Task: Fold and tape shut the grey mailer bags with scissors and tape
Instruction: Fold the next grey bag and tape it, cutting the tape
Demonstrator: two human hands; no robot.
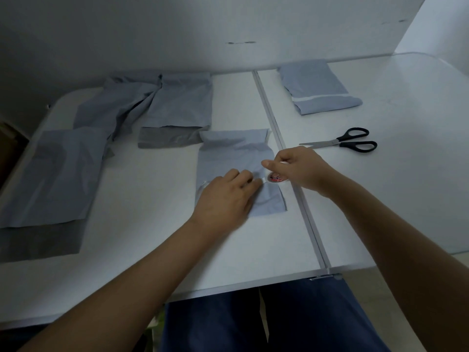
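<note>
Your left hand lies palm down on the folded grey mailer bag at the middle of the bench, its straight fingers pressing the bag's lower half flat. Your right hand is curled round the small tape roll, which has a red label and sits at the bag's right edge, just beside your left fingertips. The two hands are close together, nearly touching over the bag. A pale strip that looks like tape runs across the bag under your left hand, but the blur there keeps you from being sure.

The scissors lie closed on the right half of the bench, black handles to the right and blades pointing left, just far of your right hand and apart from it. Farther off on the right lies a folded mailer with a white strip across it.

On the left half of the bench there are more mailers: a large flat one at the near left edge with its darker flap toward you, a crumpled one at the far left, and another flat one just far of the bag you are working on, its darker flap also toward you.

A metal seam runs near to far across the bench, passing beneath your right hand.
</note>
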